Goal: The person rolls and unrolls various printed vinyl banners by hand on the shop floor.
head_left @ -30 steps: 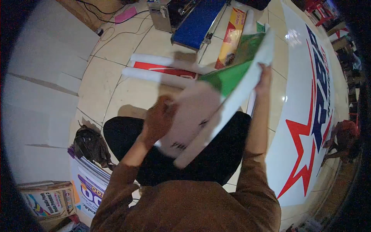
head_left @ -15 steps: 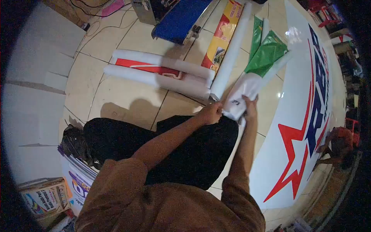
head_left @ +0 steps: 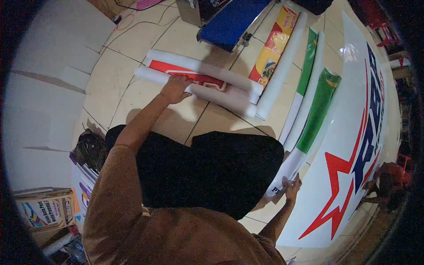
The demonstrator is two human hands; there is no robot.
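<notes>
My left hand (head_left: pixel 176 88) is on the near roll of a red and white banner (head_left: pixel 207 81), its fingers curled over the white roll. That banner lies on the floor, rolled from both long sides with a red strip showing between. Down at my right knee, my right hand (head_left: pixel 291 186) grips the white near end of a green and white banner (head_left: pixel 319 108). This banner is partly rolled and stretches away along the floor; black letters show near my fingers. Part of its near end is hidden by my leg.
A yellow and red banner (head_left: pixel 274 44) with a white roll lies ahead. To the right spreads a large white sheet (head_left: pixel 338 132) with a red star; another person (head_left: pixel 386 179) crouches beyond it. A blue-topped object (head_left: pixel 234 22) stands ahead, and stacked signs (head_left: pixel 44 212) stand at left.
My left hand has let go of the green and white banner and moved left onto the red and white one. My right hand has drawn the green banner's end nearer, and it lies straighter.
</notes>
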